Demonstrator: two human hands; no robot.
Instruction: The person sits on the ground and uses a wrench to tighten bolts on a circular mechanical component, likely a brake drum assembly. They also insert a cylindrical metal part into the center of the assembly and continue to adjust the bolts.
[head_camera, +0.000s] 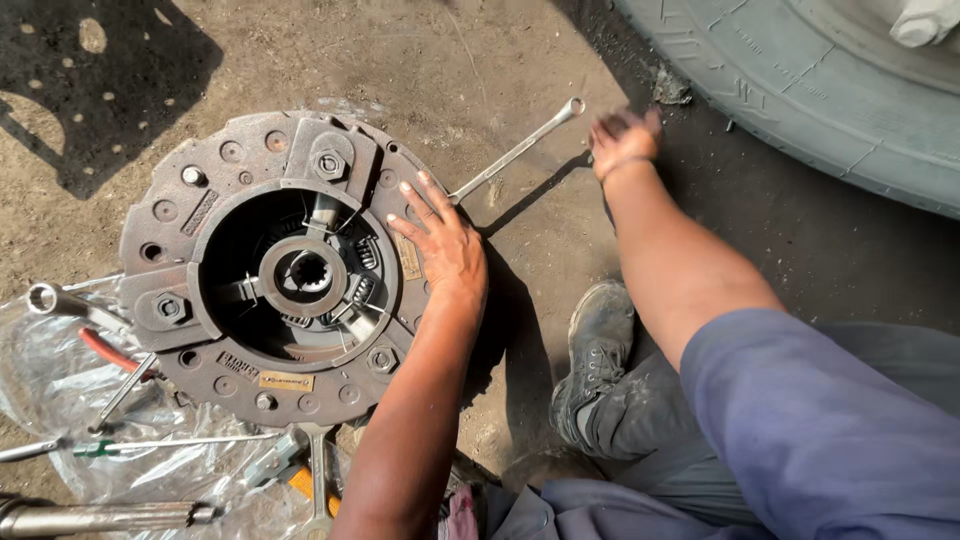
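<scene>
— Rusty brown steel, that big round clutch pressure plate (265, 270): where does it lie?

— Flat on the dirt ground (500, 80), with its splined hub (305, 275) facing up in the middle and its lower left edge over a sheet of clear plastic (60, 400).

— And the hands?

— The left hand (440, 235) rests on the plate's right rim, palm down, fingers spread and open, gripping nothing. The right hand (625, 140) is further right of the plate, low over the ground near the far end of a long wrench; it is blurred, so I cannot tell how far open it is or whether it touches the tool.

— Which wrench?

— A silver combination wrench (515, 150) running from the plate's upper right edge, just beside the left fingertips, out and away, ring end farthest from the plate.

— What else sits around the plate?

— To its left, on the plastic, a socket on a handle (45, 297) and a red-handled tool (105, 350). Below it, a thin rod (140, 445), another wrench (320, 480) and a heavy metal bar (100, 518). Right of the plate, below the arms, the person's worn grey shoe (595, 350) is on the ground. Far to the upper right of the plate stands a large tyre (800, 90).
</scene>
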